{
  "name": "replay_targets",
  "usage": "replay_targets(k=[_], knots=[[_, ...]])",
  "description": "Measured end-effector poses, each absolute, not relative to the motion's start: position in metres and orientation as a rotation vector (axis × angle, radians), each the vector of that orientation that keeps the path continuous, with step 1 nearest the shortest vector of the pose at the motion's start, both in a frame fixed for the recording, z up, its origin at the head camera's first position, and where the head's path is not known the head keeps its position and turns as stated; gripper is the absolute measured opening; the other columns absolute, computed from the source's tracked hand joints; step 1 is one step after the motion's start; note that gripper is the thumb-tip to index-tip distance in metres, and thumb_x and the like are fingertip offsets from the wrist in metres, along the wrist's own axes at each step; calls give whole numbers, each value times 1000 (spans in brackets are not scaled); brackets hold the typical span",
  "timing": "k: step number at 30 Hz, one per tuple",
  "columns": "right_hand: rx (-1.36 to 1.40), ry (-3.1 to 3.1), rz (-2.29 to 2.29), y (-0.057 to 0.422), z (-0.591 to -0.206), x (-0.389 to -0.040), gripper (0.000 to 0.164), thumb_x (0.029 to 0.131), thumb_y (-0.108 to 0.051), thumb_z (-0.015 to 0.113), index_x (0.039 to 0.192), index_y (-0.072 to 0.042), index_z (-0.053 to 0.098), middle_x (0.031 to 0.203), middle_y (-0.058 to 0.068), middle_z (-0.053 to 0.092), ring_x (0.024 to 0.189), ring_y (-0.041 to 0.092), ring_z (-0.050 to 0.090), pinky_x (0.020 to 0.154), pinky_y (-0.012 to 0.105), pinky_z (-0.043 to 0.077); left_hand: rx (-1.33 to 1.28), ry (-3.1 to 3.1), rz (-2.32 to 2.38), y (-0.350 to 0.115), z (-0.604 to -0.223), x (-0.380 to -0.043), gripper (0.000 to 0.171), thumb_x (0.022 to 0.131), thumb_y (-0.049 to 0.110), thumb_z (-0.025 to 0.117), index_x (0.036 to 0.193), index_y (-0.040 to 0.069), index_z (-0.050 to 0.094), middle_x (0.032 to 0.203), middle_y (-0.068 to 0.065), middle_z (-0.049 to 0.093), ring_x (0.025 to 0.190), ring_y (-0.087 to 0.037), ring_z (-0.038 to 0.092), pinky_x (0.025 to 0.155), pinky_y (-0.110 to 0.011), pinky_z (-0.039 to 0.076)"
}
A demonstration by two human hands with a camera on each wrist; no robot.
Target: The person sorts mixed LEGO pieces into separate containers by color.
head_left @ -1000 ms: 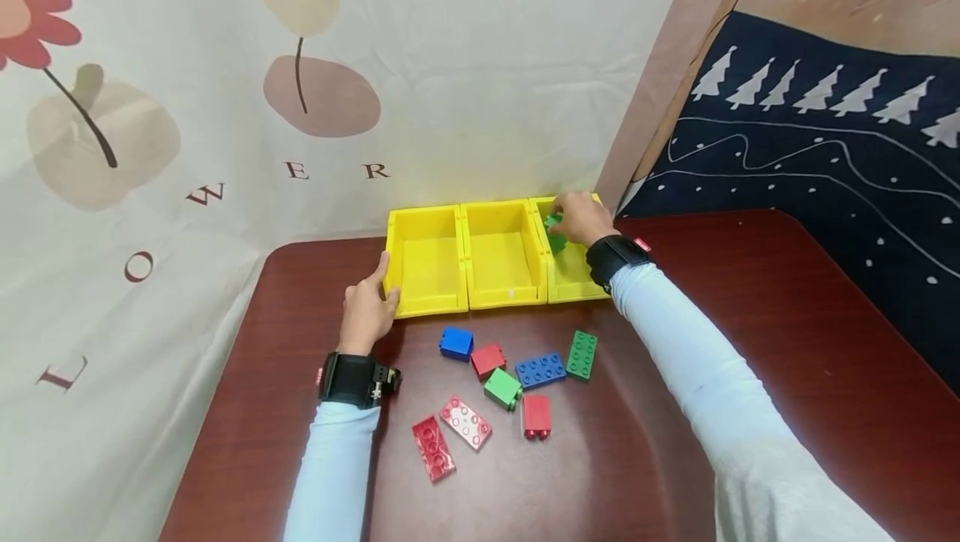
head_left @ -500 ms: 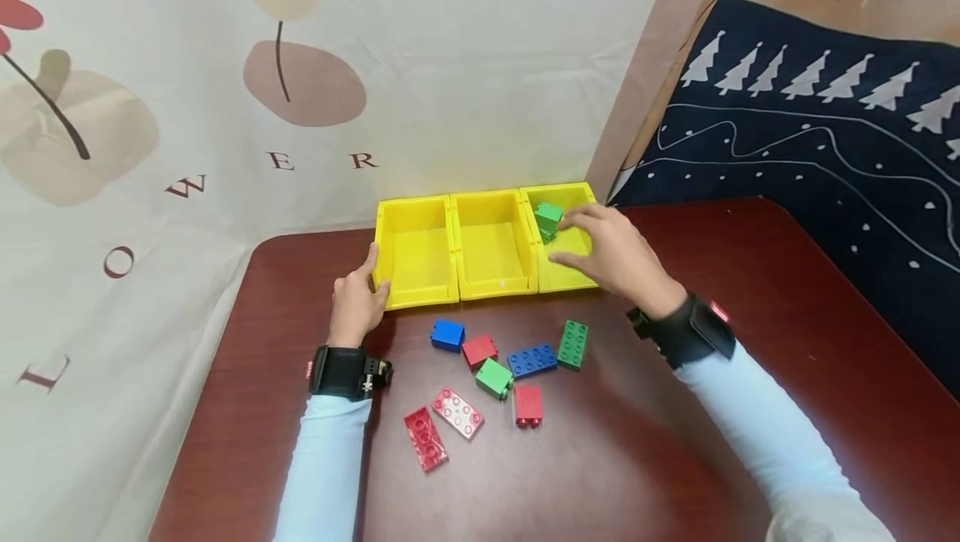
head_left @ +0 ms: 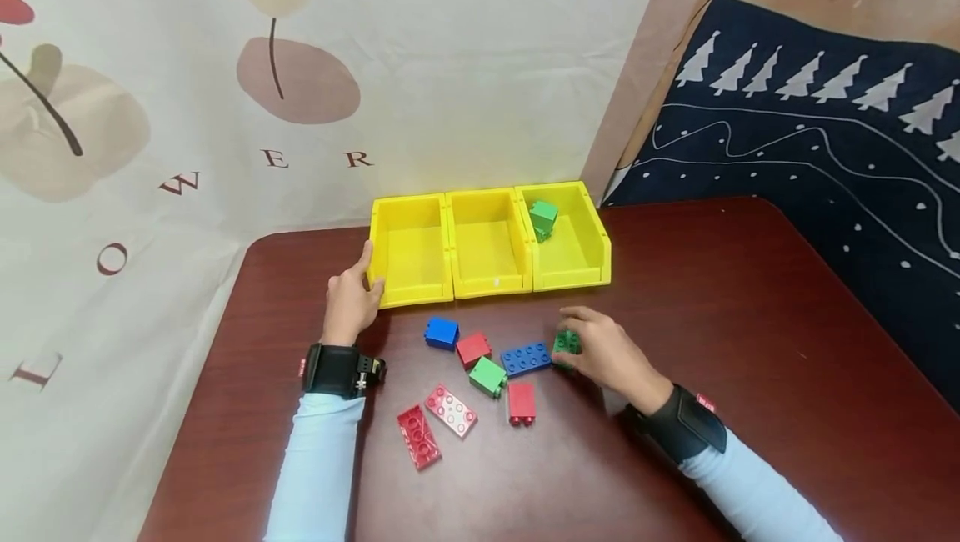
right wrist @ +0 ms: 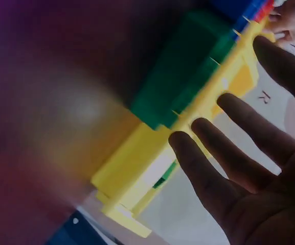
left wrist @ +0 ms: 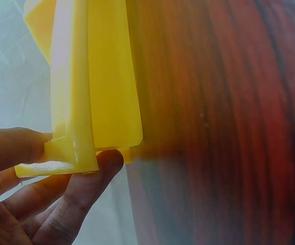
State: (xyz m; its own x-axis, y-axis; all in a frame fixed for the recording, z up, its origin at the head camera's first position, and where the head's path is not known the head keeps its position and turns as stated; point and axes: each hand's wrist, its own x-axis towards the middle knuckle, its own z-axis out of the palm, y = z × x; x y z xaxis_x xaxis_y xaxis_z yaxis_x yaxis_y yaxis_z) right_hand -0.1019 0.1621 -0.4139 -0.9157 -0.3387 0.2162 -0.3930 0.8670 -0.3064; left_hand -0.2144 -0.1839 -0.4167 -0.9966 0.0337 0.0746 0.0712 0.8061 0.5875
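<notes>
Three yellow bins stand joined in a row at the back of the table. My left hand grips the front corner of the left bin, thumb on one side and fingers on the other in the left wrist view. My right hand is over a dark green brick, fingers spread on either side of it and partly hiding it. In the right wrist view those fingers are straight, right by the green brick. Two green bricks lie in the right bin.
Near the right hand lie a long blue brick, a light green brick and a red brick. Farther left are a small blue brick, another red brick, a pink-white brick and an upturned red brick.
My right hand has let go of a green brick in the right bin, drawn back and come down to the dark green brick on the table. My left hand stays on the left bin.
</notes>
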Motion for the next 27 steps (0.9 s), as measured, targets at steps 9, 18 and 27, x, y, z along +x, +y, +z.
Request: replay_targets(k=[9, 18, 27], knots=[[579, -2898, 498, 162, -423, -97, 38, 72, -13, 87, 103, 4, 72, 116, 23, 66, 104, 36, 66, 79, 42, 58, -77, -2931, -947, -182, -418, -215, 67, 97, 15, 58, 156, 14, 25, 66, -9, 41, 55, -20, 31, 53, -29, 33], [565, -2928, 615, 164, -420, -102, 26, 71, -11, 87, 90, -6, 71, 106, 19, 68, 91, 30, 67, 72, 38, 58, -73, -2934, -955, -182, -415, -214, 68, 98, 15, 58, 156, 15, 24, 65, -9, 40, 53, -20, 32, 53, -28, 33], [514, -2985, 727, 168, -416, -106, 25, 71, -15, 88, 90, -12, 71, 86, 1, 70, 76, 12, 63, 67, 28, 57, -74, -2931, -954, -181, -417, -212, 68, 97, 15, 59, 156, 15, 24, 65, -8, 39, 53, -20, 32, 53, -28, 33]])
